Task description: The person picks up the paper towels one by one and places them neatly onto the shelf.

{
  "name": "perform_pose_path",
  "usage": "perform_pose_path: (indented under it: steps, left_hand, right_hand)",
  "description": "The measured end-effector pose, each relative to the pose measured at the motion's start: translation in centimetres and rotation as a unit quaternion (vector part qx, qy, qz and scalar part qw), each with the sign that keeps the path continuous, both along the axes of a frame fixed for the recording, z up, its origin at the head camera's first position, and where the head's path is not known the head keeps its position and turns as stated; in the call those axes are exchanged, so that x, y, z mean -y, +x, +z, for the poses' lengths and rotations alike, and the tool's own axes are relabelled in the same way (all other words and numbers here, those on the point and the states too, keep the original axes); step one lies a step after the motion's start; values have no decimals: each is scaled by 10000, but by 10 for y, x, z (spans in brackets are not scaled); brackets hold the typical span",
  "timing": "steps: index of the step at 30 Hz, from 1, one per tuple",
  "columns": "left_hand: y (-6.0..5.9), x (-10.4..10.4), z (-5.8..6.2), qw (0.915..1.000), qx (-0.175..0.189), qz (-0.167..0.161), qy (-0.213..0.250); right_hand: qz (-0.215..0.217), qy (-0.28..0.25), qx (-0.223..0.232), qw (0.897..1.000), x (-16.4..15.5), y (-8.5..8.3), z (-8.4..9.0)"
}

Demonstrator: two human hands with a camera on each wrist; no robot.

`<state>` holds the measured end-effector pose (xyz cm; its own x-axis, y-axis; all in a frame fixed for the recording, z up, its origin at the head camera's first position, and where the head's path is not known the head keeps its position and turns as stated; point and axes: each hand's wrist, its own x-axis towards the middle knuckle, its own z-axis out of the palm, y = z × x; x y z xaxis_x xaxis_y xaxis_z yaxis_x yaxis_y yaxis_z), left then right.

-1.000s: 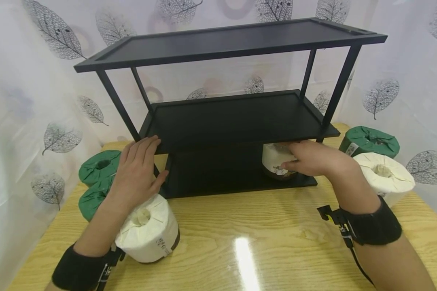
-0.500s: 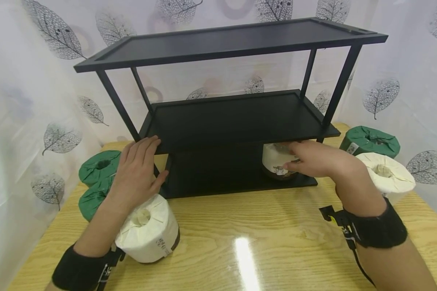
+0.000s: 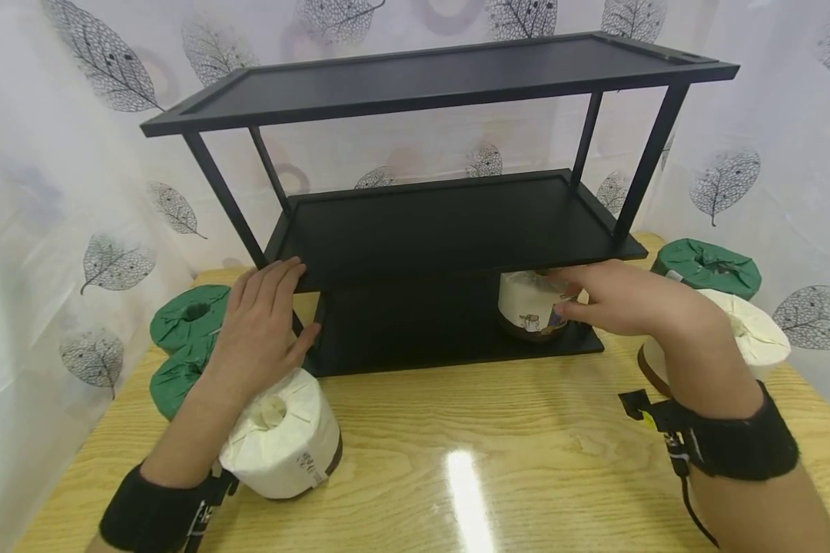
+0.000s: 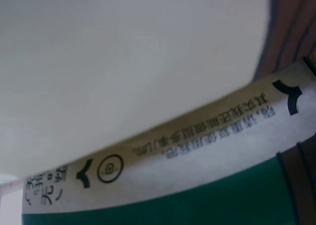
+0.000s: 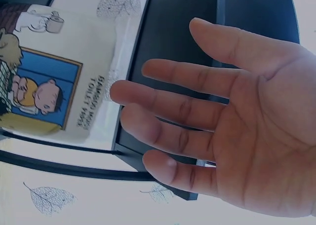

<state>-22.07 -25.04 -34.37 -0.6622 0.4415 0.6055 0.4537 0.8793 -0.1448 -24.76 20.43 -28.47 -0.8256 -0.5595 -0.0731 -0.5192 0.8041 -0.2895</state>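
In the head view a cream-wrapped toilet paper roll (image 3: 531, 303) stands on the right end of the black rack's bottom shelf (image 3: 401, 338). My right hand (image 3: 615, 299) is beside it, fingertips reaching under the middle shelf (image 3: 443, 223). The right wrist view shows that right hand (image 5: 237, 121) with fingers extended and nothing in the palm, apart from the cartoon-printed toilet paper roll (image 5: 54, 82). My left hand (image 3: 256, 330) rests with extended fingers at the middle shelf's front left corner. Below its wrist stands another cream toilet paper roll (image 3: 283, 449).
Two green-wrapped rolls, the back one (image 3: 190, 315) and front one (image 3: 180, 376), stand left of the rack. On the right are a green roll (image 3: 708, 269) and a cream roll (image 3: 754, 334). The rack's top shelf (image 3: 443, 73) overhangs. A leaf-patterned curtain (image 3: 401, 153) hangs behind the wooden table (image 3: 401, 461).
My right hand has drawn back to the right, away from the roll on the bottom shelf, which stays in place. My left hand has not moved.
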Motion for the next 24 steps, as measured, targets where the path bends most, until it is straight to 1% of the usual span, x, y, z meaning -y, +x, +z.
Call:
perform_pose_path:
  steps: [3,8,11,14,17,19,22,24]
  left_hand:
    - [-1,-1,0,10000,2,3,-17]
    - [-1,-2,0,10000,-9,-30,-45]
    - [-1,-2,1,10000,8,-18,-34]
    - [-1,-2,0,10000,48,33,-26]
    - [0,-1,0,9999,71,74,-33]
    - [0,-1,0,9999,80,87,-43]
    - [0,-1,0,9999,99,78,-35]
    - [0,-1,0,9999,108,66,-26]
  right_hand:
    - [-225,102,43,9997,-8,1,3]
    - [-566,374,-83,9977,-25,5,11]
    - [-925,551,-138,9941,-38,6,15]
    - [-1373,667,-124,9882,-50,7,18]
    - [-1783,682,-44,9816,-62,6,20]
    - [-2013,634,111,9774,-70,4,20]
    - [-2213,537,382,9730,-80,2,20]
    - [-2296,481,481,9709,-84,0,20]
